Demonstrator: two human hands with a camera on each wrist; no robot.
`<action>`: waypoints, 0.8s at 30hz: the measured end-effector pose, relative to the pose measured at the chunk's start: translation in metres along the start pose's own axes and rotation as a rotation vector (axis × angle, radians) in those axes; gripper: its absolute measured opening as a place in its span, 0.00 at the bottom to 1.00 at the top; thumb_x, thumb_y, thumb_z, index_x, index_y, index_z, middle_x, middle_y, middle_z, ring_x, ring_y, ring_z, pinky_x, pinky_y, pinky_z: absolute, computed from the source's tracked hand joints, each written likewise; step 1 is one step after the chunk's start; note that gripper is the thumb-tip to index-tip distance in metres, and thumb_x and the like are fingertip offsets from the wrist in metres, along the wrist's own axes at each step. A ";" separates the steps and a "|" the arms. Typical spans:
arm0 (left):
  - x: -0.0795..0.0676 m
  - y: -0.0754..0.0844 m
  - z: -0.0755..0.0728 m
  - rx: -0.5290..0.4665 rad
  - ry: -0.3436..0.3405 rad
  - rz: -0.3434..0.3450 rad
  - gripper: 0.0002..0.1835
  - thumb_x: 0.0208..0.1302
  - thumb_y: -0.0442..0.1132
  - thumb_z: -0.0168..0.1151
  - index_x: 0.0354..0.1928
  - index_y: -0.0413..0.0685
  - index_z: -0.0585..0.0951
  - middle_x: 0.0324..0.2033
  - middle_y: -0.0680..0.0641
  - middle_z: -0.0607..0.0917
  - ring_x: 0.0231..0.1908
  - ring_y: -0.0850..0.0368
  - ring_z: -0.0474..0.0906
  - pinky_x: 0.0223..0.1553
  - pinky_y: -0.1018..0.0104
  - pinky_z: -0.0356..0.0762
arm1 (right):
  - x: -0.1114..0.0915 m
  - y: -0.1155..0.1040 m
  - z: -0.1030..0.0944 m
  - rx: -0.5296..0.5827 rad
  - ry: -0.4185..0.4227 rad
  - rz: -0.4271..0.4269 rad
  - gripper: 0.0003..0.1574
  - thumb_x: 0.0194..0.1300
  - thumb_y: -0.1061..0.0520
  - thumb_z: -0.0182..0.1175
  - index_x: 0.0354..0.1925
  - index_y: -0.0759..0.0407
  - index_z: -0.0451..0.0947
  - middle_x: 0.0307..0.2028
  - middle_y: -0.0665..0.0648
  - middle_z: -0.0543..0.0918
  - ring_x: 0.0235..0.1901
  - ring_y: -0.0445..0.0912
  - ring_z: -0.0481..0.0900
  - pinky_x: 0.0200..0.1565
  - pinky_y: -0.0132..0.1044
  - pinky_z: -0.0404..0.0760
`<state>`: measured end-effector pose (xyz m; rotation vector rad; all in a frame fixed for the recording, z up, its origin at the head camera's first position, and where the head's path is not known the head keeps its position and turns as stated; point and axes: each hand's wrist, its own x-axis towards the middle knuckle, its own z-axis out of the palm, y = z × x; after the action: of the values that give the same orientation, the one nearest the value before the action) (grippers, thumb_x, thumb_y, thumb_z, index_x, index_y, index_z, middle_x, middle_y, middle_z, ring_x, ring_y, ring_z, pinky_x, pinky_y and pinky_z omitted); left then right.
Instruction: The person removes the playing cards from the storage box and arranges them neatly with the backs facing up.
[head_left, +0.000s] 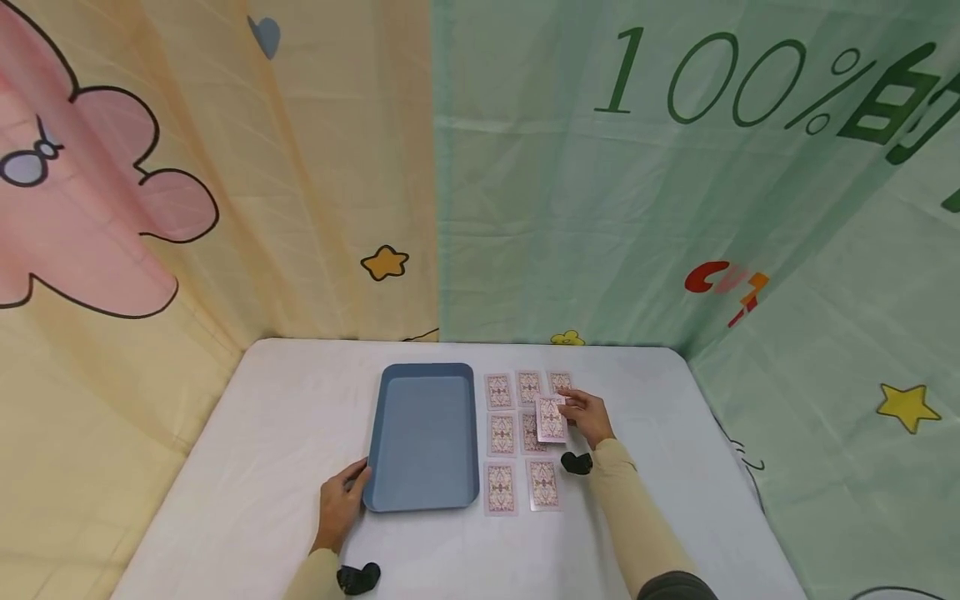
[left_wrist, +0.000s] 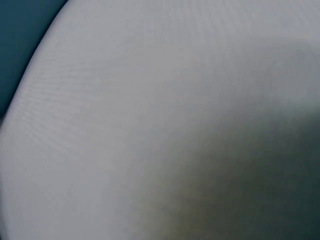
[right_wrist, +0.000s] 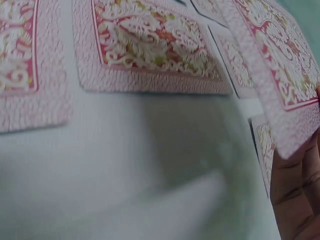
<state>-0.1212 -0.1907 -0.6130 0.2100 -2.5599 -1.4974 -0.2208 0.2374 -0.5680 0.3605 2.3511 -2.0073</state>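
My right hand [head_left: 588, 414] pinches a playing card [head_left: 550, 417] by its right edge, with the red and cream patterned back showing. The card is raised and tilted, and in the head view it overlaps a middle card [head_left: 529, 433] lying under it. Close up in the right wrist view, the fingers [right_wrist: 295, 195] hold the raised card at its near edge. My left hand [head_left: 341, 504] is at the near left side of a blue-grey tray [head_left: 423, 504], its fingertips right at the rim. The left wrist view shows only part of the tray [left_wrist: 20, 45] and white cloth.
Several more cards lie back up in rows right of the tray, such as a front left card [head_left: 500, 488] and a front right card [head_left: 544, 484]. They rest on a white table [head_left: 292, 400]. Printed curtains [head_left: 555, 208] enclose its back and sides.
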 end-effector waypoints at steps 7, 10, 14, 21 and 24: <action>-0.001 0.002 0.002 -0.006 0.003 -0.011 0.16 0.69 0.35 0.57 0.53 0.30 0.80 0.46 0.35 0.85 0.50 0.40 0.79 0.50 0.51 0.75 | 0.001 0.012 -0.020 -0.041 0.044 0.010 0.24 0.60 0.69 0.63 0.56 0.72 0.75 0.32 0.55 0.80 0.29 0.39 0.79 0.33 0.30 0.79; -0.001 0.003 0.003 -0.014 -0.010 -0.016 0.17 0.69 0.36 0.56 0.53 0.30 0.80 0.47 0.35 0.84 0.50 0.39 0.79 0.51 0.49 0.75 | 0.001 0.016 -0.027 -0.084 0.074 0.022 0.24 0.60 0.68 0.64 0.55 0.72 0.76 0.32 0.55 0.82 0.30 0.37 0.79 0.34 0.30 0.79; -0.001 0.003 0.003 -0.007 -0.017 -0.021 0.17 0.70 0.36 0.56 0.53 0.30 0.80 0.47 0.35 0.84 0.50 0.40 0.79 0.50 0.52 0.76 | -0.002 0.021 -0.033 -0.149 0.084 0.036 0.22 0.60 0.68 0.64 0.54 0.73 0.77 0.32 0.56 0.83 0.28 0.37 0.77 0.32 0.29 0.77; -0.001 0.001 0.002 0.000 0.022 -0.020 0.16 0.68 0.35 0.58 0.52 0.31 0.81 0.45 0.36 0.85 0.48 0.42 0.80 0.46 0.62 0.77 | -0.002 0.027 -0.031 -0.265 0.051 -0.012 0.21 0.60 0.70 0.62 0.53 0.74 0.77 0.34 0.61 0.82 0.29 0.40 0.75 0.31 0.27 0.75; -0.001 0.001 0.002 -0.002 0.023 -0.017 0.16 0.68 0.35 0.58 0.52 0.31 0.81 0.45 0.36 0.85 0.48 0.42 0.80 0.45 0.64 0.77 | 0.000 0.027 -0.030 -0.330 0.054 -0.038 0.19 0.60 0.69 0.63 0.51 0.73 0.79 0.35 0.62 0.81 0.31 0.42 0.76 0.32 0.28 0.75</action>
<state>-0.1210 -0.1886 -0.6128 0.2480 -2.5451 -1.4939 -0.2119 0.2708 -0.5891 0.3600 2.6787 -1.5976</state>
